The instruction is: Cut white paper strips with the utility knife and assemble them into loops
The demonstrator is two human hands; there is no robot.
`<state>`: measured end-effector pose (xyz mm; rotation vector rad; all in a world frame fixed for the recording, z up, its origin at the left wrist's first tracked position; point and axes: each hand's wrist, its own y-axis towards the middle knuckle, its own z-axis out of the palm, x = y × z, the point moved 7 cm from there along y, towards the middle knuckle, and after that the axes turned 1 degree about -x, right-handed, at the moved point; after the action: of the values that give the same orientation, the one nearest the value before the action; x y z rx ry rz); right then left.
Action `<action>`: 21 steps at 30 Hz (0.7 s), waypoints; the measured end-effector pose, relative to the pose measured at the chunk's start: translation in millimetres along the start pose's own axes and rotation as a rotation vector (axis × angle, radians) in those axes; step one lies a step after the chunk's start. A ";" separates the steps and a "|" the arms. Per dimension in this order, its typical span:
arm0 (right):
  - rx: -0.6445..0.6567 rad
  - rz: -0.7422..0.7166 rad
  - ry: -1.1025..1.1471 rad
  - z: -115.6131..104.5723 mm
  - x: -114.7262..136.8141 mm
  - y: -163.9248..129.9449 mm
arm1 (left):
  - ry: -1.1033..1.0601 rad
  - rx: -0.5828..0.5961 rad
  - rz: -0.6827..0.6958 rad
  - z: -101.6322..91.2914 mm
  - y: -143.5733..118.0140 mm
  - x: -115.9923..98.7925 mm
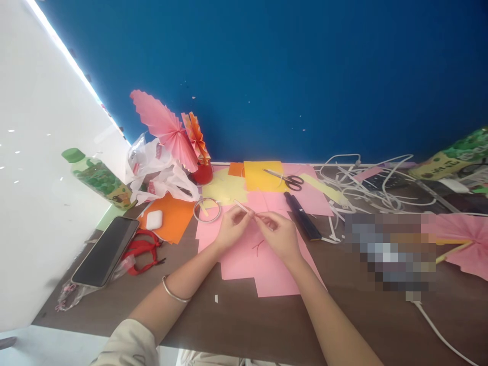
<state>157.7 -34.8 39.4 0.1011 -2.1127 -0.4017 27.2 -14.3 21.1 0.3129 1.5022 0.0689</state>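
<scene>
**Two hands pinch a thin strip over pink paper**

The left hand [231, 227] and right hand [280, 235] meet above a spread of pink paper [267, 277] on the brown surface [236, 315]. Between them runs a thin pale strip [247, 209], slanting up to the left. The left fingertips close narrowly on it near its middle; the right thumb and forefinger pinch its lower right end. Whether this is folded paper or a small stick is too fine to tell.

Risks, as a judgement: the strip is slight and both holds are only fingertip pinches, so an uneven pull could bend, tear or slip it from one hand. A dropped strip would land on the pink paper, where its colour would make it hard to find. The surface is crowded: a tape ring [207, 209] sits just left of the left hand, and a black bar [302, 216] lies just beside the right hand, so a wide elbow or wrist move could knock either. Scissors [286, 178] lie farther back on yellow paper [263, 175], well apart from the hands. A phone [105, 250] lies at the left edge, and loose white cables [366, 185] tangle to the right.

The strip sits inside both grips, raised slightly off the paper, its upper left end free beyond the left fingers.
</scene>
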 end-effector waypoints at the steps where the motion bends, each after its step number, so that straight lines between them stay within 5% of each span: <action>1: 0.001 -0.003 -0.001 0.1 -0.2 0.0 | -0.003 0.000 -0.006 -0.1 0.0 0.6; 21: 0.133 0.311 0.391 8.6 -7.9 -0.8 | -0.135 -0.062 -0.139 -7.0 1.2 10.2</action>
<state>154.9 -31.6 28.5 -0.0685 -1.7291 -0.0480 21.3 -9.6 11.3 0.1595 1.3809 -0.0158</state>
